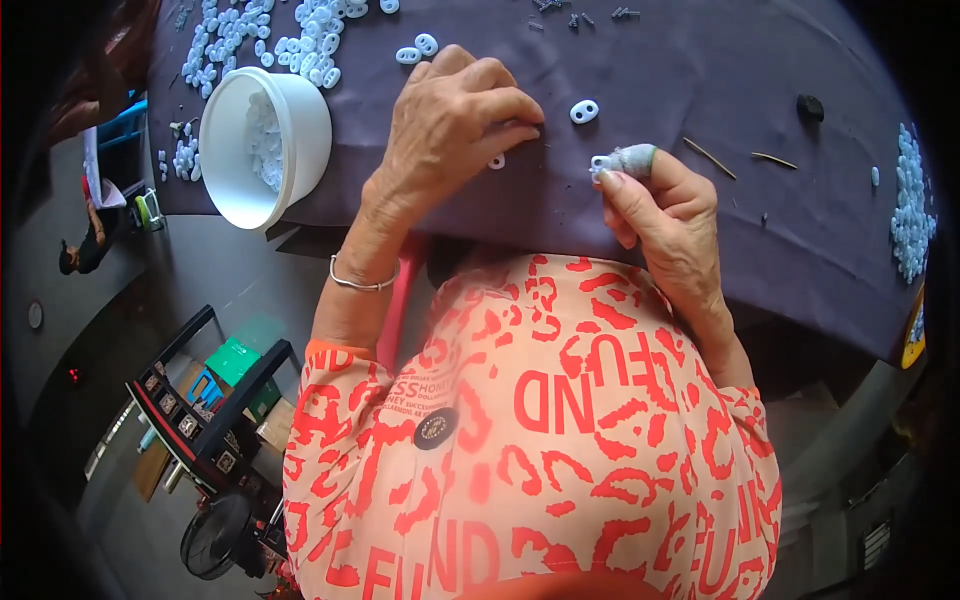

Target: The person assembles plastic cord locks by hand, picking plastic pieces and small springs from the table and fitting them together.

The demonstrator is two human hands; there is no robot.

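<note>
My right hand point(672, 208) pinches a small white plastic part point(600, 166) between thumb and index finger, just above the near edge of the dark cloth. A grey wrap point(632, 157) covers that index fingertip. To its left, my left hand point(447, 132) hovers over the cloth with thumb and index finger pressed together; whatever they hold, if anything, is hidden. Under its fingers lies another small white piece point(496, 161), partly covered. A white oval piece with two dark holes point(584, 111) rests on the cloth between and beyond the hands.
A white tub point(308, 125) of small white parts stands tipped at left. Piles of white ovals point(318, 42) lie behind it. Small dark metal bits point(575, 20), two thin brownish sticks point(710, 158), a black lump point(810, 108) and a pale parts pile point(909, 215) are spread around.
</note>
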